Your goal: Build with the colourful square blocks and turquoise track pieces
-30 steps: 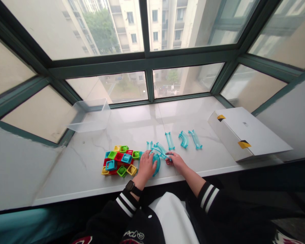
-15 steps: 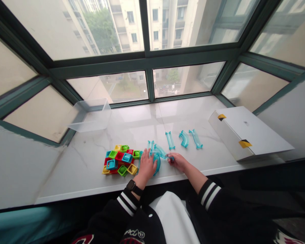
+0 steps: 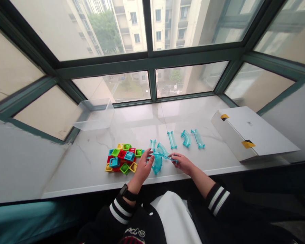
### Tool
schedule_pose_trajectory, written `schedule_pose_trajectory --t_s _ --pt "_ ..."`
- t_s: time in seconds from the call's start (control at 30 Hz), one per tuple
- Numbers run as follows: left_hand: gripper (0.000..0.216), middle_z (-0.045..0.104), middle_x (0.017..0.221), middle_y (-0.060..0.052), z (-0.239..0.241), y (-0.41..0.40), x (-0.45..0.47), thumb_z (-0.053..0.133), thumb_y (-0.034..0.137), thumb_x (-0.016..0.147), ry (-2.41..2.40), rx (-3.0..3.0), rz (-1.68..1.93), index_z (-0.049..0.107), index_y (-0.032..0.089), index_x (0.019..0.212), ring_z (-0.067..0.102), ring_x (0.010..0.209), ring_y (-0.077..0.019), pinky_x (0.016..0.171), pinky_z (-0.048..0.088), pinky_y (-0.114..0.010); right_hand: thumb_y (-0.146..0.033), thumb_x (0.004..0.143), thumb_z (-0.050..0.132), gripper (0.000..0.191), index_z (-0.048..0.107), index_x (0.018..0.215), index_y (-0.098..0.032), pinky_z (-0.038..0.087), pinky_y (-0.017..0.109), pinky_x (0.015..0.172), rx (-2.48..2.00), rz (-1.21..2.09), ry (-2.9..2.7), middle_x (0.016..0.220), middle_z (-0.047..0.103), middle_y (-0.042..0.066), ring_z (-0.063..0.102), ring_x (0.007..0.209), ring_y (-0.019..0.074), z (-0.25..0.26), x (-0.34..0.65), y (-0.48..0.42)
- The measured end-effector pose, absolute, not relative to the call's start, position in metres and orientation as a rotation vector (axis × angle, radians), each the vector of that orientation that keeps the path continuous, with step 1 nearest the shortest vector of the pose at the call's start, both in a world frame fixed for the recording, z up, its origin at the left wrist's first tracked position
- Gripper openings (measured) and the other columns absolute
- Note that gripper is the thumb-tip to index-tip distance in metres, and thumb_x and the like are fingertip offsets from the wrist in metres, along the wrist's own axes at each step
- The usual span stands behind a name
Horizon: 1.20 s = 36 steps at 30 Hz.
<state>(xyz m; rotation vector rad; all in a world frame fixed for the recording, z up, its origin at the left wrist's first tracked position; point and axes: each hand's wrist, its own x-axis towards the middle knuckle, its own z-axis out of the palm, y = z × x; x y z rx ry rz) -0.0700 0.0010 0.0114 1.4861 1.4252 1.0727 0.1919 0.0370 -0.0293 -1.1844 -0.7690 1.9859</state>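
My right hand (image 3: 182, 164) pinches one end of a clear blue track piece (image 3: 165, 157), seen nearly edge-on. The strip's other end reaches toward the fingertips of my left hand (image 3: 143, 166). The left thumb and fingers are apart; whether they touch the strip I cannot tell. Beneath and beside the strip lie a round blue piece (image 3: 157, 166), a curved blue piece (image 3: 161, 148) and a short blue track (image 3: 153, 145). Left of my left hand is a cluster of red, green, yellow and blue toy blocks (image 3: 122, 154).
A straight track (image 3: 171, 139), a curved track (image 3: 185, 138) and another long track (image 3: 198, 139) lie to the right on the marble sill (image 3: 132, 122). A clear plastic bin (image 3: 94, 123) stands back left. A white box (image 3: 254, 132) sits at the right.
My left hand has lifted from lying over the blue pieces, with thumb and fingers now apart. The strip in my right hand has turned edge-on, and that hand has shifted slightly right.
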Motion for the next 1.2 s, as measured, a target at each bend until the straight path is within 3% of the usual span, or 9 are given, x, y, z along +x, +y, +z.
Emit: schedule_pose_trajectory --t_s 0.13,0.23,0.37,0.53,0.73,0.87,1.2 --pt "0.066 0.066 0.124 -0.012 0.021 -0.01 -0.071 0.071 0.061 0.092 1.254 1.071 1.071 0.057 0.022 0.144 0.073 0.094 -0.0225 0.085 0.063 -0.042 -0.052 0.073 0.091 0.046 0.079 0.102 -0.019 0.034 0.025 0.059 -1.152 2.001 -0.915 0.075 0.06 0.0 0.051 0.068 0.0115 -0.006 0.195 0.026" --pt "0.064 0.067 0.116 -0.009 0.029 -0.014 -0.071 0.082 0.055 0.084 1.19 0.929 1.121 0.064 0.021 0.135 0.073 0.09 -0.0202 0.087 0.063 -0.04 -0.058 0.077 0.087 0.048 0.08 0.104 -0.018 0.036 0.027 0.061 -1.123 1.982 -0.979 0.078 0.062 0.002 0.052 0.068 0.0123 0.008 0.196 0.019" --pt "0.061 0.069 0.109 -0.008 0.032 -0.014 -0.073 0.088 0.053 0.078 1.178 0.877 1.192 0.067 0.018 0.123 0.073 0.093 -0.0216 0.085 0.063 -0.038 -0.066 0.087 0.074 0.054 0.077 0.119 -0.023 0.047 0.03 0.066 -1.09 1.886 -1.061 0.104 0.07 0.008 0.061 0.076 0.0153 0.018 0.202 0.012" --pt "0.064 0.071 0.101 -0.007 0.026 -0.016 -0.073 0.088 0.054 0.076 1.191 0.872 1.191 0.067 0.017 0.124 0.073 0.096 -0.0234 0.088 0.061 -0.039 -0.044 0.08 0.087 0.058 0.071 0.133 -0.027 0.057 0.035 0.082 -1.131 1.727 -1.312 0.124 0.073 0.009 0.068 0.091 0.0192 0.026 0.214 0.004" --pt "0.067 0.067 0.086 -0.001 0.026 -0.021 -0.066 0.088 0.05 0.077 1.142 0.887 1.154 0.066 0.018 0.131 0.07 0.085 -0.0192 0.083 0.059 -0.036 -0.036 0.081 0.084 0.054 0.071 0.132 -0.025 0.06 0.04 0.091 -1.213 1.514 -1.474 0.123 0.076 0.009 0.069 0.095 0.0212 0.032 0.224 -0.002" --pt "0.069 0.067 0.084 -0.001 0.029 -0.023 -0.066 0.088 0.049 0.078 1.11 0.886 1.14 0.067 0.017 0.135 0.068 0.079 -0.0163 0.082 0.059 -0.035 -0.034 0.08 0.084 0.043 0.076 0.122 -0.026 0.062 0.038 0.087 -1.249 1.348 -1.634 0.121 0.071 0.008 0.069 0.1 0.0224 0.038 0.228 -0.006" --pt "0.061 0.074 0.102 -0.01 0.043 -0.029 -0.069 0.083 0.049 0.083 1.124 0.935 1.129 0.069 0.019 0.134 0.072 0.109 -0.0289 0.083 0.059 -0.035 -0.028 0.076 0.087 0.038 0.077 0.113 -0.026 0.06 0.032 0.075 -1.264 1.264 -1.723 0.1 0.064 0.003 0.067 0.08 0.0169 0.04 0.23 -0.008"
